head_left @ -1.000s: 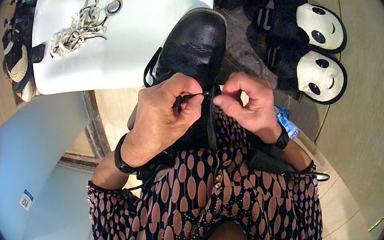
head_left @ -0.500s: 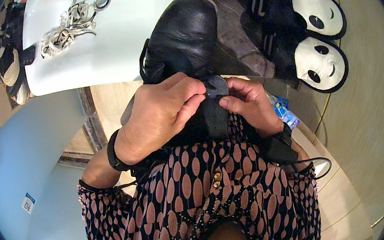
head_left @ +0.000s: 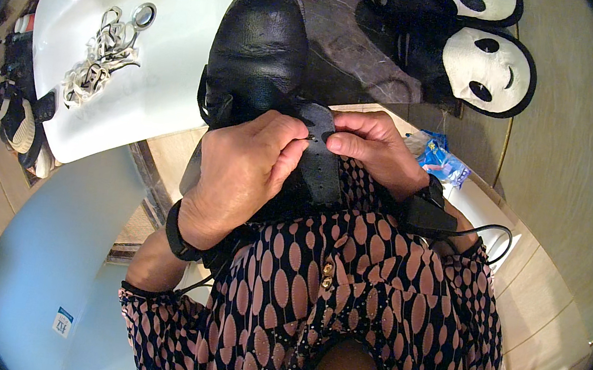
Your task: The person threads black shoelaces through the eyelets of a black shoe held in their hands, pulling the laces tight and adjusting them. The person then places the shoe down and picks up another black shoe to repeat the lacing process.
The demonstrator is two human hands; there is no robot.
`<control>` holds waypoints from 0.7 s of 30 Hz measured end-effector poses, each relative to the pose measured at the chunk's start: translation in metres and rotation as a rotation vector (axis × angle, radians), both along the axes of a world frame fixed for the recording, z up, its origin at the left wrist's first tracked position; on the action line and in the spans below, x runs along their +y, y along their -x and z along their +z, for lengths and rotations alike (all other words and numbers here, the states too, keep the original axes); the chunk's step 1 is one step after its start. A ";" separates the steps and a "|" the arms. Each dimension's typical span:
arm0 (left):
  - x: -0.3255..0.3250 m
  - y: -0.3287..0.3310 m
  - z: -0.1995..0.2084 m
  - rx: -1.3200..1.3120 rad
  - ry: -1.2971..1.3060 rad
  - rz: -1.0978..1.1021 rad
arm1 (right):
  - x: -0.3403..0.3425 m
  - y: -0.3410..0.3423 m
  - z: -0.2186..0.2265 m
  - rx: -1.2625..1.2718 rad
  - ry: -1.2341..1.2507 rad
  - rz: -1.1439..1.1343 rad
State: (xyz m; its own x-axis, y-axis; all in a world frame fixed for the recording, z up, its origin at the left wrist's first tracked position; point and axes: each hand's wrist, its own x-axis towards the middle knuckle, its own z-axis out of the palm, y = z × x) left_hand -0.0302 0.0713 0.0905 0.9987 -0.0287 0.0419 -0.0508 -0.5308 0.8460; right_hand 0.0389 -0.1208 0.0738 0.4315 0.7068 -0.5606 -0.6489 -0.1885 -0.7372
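A black leather shoe [head_left: 261,42] points away from me at the middle, its toe beside the white sink. Its flap with a row of eyelets [head_left: 325,170] is folded out to the right. My left hand [head_left: 240,164] is closed in a pinch at the flap's eyelets; a tiny tip shows at the fingers, too small to name. With thumb and forefinger, my right hand [head_left: 377,150] grips the upper right edge of the flap. The shoe's rear part is hidden behind my left hand and wrist.
White laces [head_left: 103,53] lie tangled in the sink [head_left: 173,47] near its drain. Black slippers with white cartoon faces [head_left: 488,72] are at the far right. A blue plastic packet [head_left: 442,161] lies beyond my right wrist. Other shoes [head_left: 18,124] stand left, above a light blue tub [head_left: 50,230].
The whole view has shifted slightly, so the shoe and both hands sit a little further left. Both hands keep almost the same grip at the flap.
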 end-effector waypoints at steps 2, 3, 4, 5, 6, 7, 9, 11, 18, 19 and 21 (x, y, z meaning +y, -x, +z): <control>-0.001 -0.001 0.001 0.004 -0.007 -0.008 | 0.000 0.000 -0.002 0.000 -0.002 -0.004; -0.001 -0.001 0.002 0.005 -0.007 -0.010 | 0.001 0.000 -0.002 0.000 0.000 -0.003; -0.001 0.000 0.001 0.005 -0.004 -0.011 | 0.001 0.001 -0.003 0.003 0.005 -0.003; -0.001 0.000 0.000 0.004 0.000 -0.012 | 0.001 0.001 -0.003 0.005 0.009 -0.002; -0.001 0.000 0.000 0.003 0.003 -0.014 | 0.000 0.001 -0.004 0.008 0.012 -0.003; -0.002 0.000 0.000 0.005 0.003 -0.016 | 0.000 0.001 -0.004 0.006 0.008 -0.011; -0.003 0.000 0.000 0.008 0.005 -0.017 | 0.001 0.002 -0.004 0.001 0.002 -0.025; -0.004 0.000 0.000 -0.009 0.007 -0.009 | 0.002 0.001 -0.003 0.020 0.002 -0.021; -0.007 0.003 -0.002 -0.029 -0.090 -0.004 | 0.005 0.002 0.000 0.021 -0.005 -0.032; -0.007 0.003 -0.002 -0.027 -0.101 -0.010 | 0.004 0.002 -0.001 0.010 -0.011 -0.030; -0.008 0.003 0.000 -0.025 -0.124 -0.023 | 0.004 0.003 -0.003 -0.012 -0.022 -0.026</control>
State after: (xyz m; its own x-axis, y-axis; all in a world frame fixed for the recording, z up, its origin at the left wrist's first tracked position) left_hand -0.0332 0.0631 0.0901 0.9964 -0.0583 0.0611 -0.0842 -0.6298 0.7722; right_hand 0.0362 -0.1171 0.0710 0.4565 0.7074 -0.5396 -0.6442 -0.1556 -0.7489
